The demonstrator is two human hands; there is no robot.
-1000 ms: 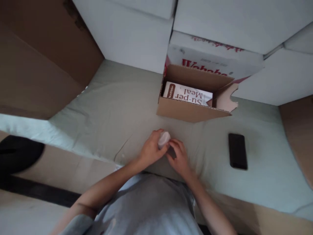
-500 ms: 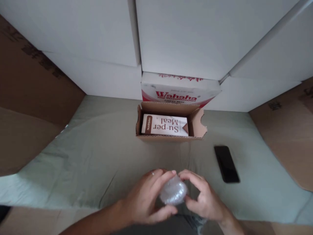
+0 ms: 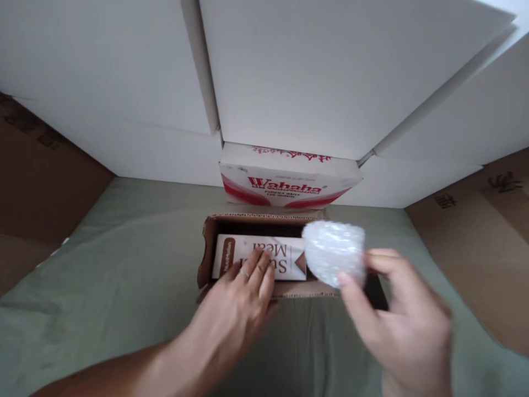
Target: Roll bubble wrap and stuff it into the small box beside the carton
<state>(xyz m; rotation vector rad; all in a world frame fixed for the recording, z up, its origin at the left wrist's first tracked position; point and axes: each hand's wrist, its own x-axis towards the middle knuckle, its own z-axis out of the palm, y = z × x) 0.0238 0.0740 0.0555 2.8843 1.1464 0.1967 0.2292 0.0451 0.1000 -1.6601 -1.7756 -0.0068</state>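
My right hand [image 3: 397, 325] pinches a small bundle wrapped in bubble wrap [image 3: 334, 252] and holds it over the right end of an open brown cardboard box [image 3: 206, 259]. Inside the box lies a white "Su-per Meal" carton [image 3: 231, 256]. My left hand [image 3: 242, 300] rests with its fingers stretched flat on the carton and on the box's near wall. It holds nothing.
A white and red "Wahaha" box [image 3: 289, 176] stands just behind the open box, against stacked white cartons [image 3: 314, 82]. Brown cardboard boxes [image 3: 475, 242] flank both sides. A pale green cloth [image 3: 124, 264] covers the surface. A black phone [image 3: 378, 292] shows partly behind my right hand.
Both hands have moved forward from near my body to the open box. The left hand let go of the wrapped bundle and now lies on the carton; the right hand carries the bundle alone.
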